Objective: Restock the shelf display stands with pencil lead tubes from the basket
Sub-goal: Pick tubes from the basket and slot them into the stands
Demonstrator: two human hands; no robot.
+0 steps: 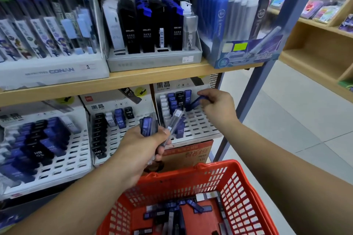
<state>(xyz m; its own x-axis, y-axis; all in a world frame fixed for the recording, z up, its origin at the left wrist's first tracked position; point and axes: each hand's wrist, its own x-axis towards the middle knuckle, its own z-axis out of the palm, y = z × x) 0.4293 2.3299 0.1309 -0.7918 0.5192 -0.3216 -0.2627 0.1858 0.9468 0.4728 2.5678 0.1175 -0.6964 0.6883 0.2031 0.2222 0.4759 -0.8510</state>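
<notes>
Head view. Left hand (141, 145): fingers curled tight round a bundle of tubes (148, 125), blue and clear, held upright in front of the lower shelf. Right hand (217, 107): fingertips pinching a single blue tube (196, 102), tilted, its lower end at the slot grid of the right display stand (202, 126), just beside the tubes standing in its back rows. Middle display stand (122, 133) and left display stand (63, 160): partly filled, many slots bare. Red basket (238, 187): below the hands, with loose tubes (172, 213) lying flat on its bottom. Upper shelf board (133, 80): carries boxed lead packs.
</notes>
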